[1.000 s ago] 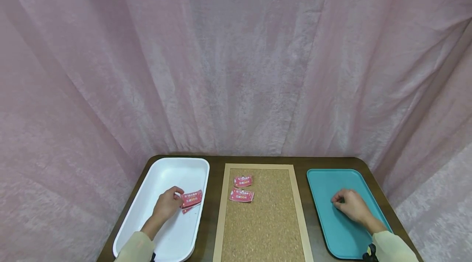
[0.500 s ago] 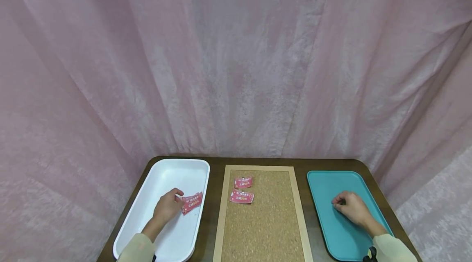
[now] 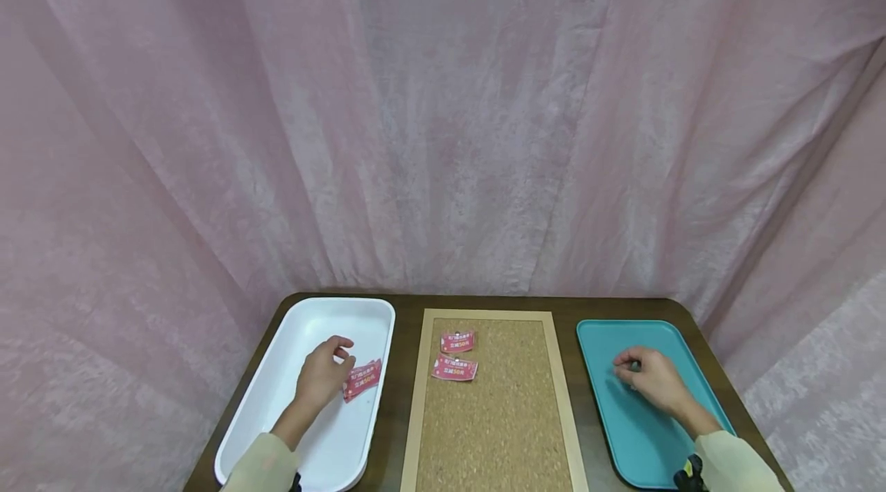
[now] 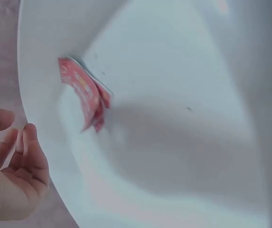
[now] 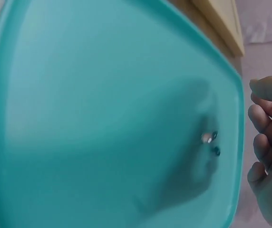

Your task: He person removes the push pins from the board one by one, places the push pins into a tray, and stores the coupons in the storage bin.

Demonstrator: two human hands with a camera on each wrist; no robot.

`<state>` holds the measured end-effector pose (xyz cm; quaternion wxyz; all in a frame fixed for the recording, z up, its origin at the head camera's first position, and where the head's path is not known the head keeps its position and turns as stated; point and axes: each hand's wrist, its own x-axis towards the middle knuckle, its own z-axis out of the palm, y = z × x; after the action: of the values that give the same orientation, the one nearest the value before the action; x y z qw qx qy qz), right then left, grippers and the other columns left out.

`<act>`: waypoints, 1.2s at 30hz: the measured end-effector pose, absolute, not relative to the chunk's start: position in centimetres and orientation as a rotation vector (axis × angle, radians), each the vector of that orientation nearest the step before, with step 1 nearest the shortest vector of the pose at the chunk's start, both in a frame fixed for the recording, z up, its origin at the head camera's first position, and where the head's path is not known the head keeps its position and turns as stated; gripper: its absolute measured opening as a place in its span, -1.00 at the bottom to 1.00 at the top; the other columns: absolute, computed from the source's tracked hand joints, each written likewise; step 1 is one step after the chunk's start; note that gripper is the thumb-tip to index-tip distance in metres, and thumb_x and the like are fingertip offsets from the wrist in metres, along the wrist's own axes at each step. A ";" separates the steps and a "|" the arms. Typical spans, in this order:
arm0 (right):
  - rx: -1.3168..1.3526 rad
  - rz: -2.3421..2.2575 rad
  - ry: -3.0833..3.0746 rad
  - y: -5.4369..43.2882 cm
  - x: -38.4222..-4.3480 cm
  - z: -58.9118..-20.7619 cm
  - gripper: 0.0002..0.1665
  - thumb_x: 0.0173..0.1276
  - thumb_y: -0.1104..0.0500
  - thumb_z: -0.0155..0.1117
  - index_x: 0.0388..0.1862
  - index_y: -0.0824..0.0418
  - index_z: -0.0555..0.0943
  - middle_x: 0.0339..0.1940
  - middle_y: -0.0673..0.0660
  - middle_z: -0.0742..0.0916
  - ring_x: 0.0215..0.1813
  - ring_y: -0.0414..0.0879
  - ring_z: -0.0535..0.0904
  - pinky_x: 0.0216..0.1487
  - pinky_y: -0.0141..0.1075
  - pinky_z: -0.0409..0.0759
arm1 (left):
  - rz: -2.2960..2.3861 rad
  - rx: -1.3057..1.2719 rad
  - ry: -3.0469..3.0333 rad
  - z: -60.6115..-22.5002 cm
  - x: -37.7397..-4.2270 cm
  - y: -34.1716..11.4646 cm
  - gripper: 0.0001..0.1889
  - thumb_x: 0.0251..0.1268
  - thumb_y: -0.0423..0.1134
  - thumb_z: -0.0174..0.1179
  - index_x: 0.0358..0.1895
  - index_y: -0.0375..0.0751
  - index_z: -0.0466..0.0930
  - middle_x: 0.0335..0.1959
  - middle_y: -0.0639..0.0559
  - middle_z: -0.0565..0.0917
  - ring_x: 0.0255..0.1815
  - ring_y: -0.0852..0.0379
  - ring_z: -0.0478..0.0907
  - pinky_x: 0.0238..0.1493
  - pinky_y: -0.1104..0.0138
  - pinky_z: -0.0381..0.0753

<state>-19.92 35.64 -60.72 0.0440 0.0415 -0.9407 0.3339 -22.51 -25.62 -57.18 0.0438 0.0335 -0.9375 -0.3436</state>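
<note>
In the head view my left hand (image 3: 324,373) is over the white tray (image 3: 284,369), its fingertips right beside the pink printed coupons (image 3: 363,380). These overlap and curl slightly; in the left wrist view the coupons (image 4: 83,90) lie against the tray wall, apart from the loosely bent fingers. My right hand (image 3: 654,378) is over the teal tray (image 3: 657,442). In the right wrist view its thumb and forefinger tips come close together, and I cannot tell whether they hold something small. Tiny shiny pieces (image 5: 209,138) lie on that tray.
A wood-framed cork board (image 3: 494,415) stands between the two trays. Near its top left hang an upper coupon (image 3: 457,342) and a lower coupon (image 3: 454,367). Brown table (image 3: 394,323) shows around them, and a pink curtain (image 3: 443,131) hangs behind.
My left hand has shifted slightly right and away from me, its fingers spread a little more. The coupons turned and overlapped more closely. My right hand has moved slightly left and away from me.
</note>
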 end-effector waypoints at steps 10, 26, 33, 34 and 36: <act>0.181 1.144 -2.833 32.5 -21.1 -59.6 -0.87 0.34 0.26 0.51 -0.16 0.26 0.76 -0.36 -0.01 0.70 -0.37 -0.26 0.45 -0.35 -0.34 0.46 | -1.093 0.043 -2.791 -56.3 -23.2 -23.0 -0.75 0.31 -0.32 0.36 0.03 -0.20 0.72 -0.30 0.02 0.72 -0.47 0.22 0.53 -0.36 0.27 0.45; 0.259 1.223 -2.806 28.3 -22.6 -59.1 -0.94 0.39 0.22 0.49 -0.22 0.18 0.75 -0.39 -0.04 0.67 -0.40 -0.26 0.43 -0.36 -0.35 0.43 | -1.176 -0.047 -2.797 -55.7 -24.3 -19.5 -0.74 0.30 -0.30 0.35 0.04 -0.10 0.72 -0.31 0.11 0.74 -0.58 0.29 0.51 -0.48 0.33 0.43; 0.307 1.291 -2.801 27.0 -23.2 -58.9 -0.94 0.42 0.28 0.43 -0.17 0.26 0.74 -0.37 -0.01 0.68 -0.38 -0.26 0.47 -0.34 -0.35 0.48 | -1.250 -0.093 -2.775 -55.7 -24.4 -18.6 -0.73 0.31 -0.35 0.30 0.06 -0.16 0.71 -0.31 0.09 0.72 -0.68 0.30 0.49 -0.61 0.36 0.42; 0.310 1.303 -2.800 26.8 -23.3 -58.9 -0.93 0.42 0.30 0.42 -0.15 0.27 0.74 -0.35 0.00 0.69 -0.36 -0.25 0.49 -0.33 -0.35 0.50 | -1.247 -0.104 -2.774 -55.7 -24.3 -18.5 -0.73 0.31 -0.35 0.31 0.06 -0.17 0.71 -0.31 0.09 0.72 -0.65 0.30 0.50 -0.58 0.36 0.43; 0.306 1.310 -2.797 26.6 -23.5 -59.0 -0.92 0.43 0.31 0.41 -0.15 0.29 0.74 -0.34 0.00 0.70 -0.35 -0.25 0.50 -0.32 -0.35 0.51 | -1.226 -0.127 -2.776 -55.6 -24.3 -18.2 -0.74 0.30 -0.36 0.32 0.05 -0.18 0.72 -0.32 0.10 0.71 -0.58 0.31 0.52 -0.50 0.35 0.44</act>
<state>-23.46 26.56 -59.01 0.0191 0.0984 -0.9010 0.4220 -24.27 -18.18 -55.60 0.0522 -0.0419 -0.9127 -0.4032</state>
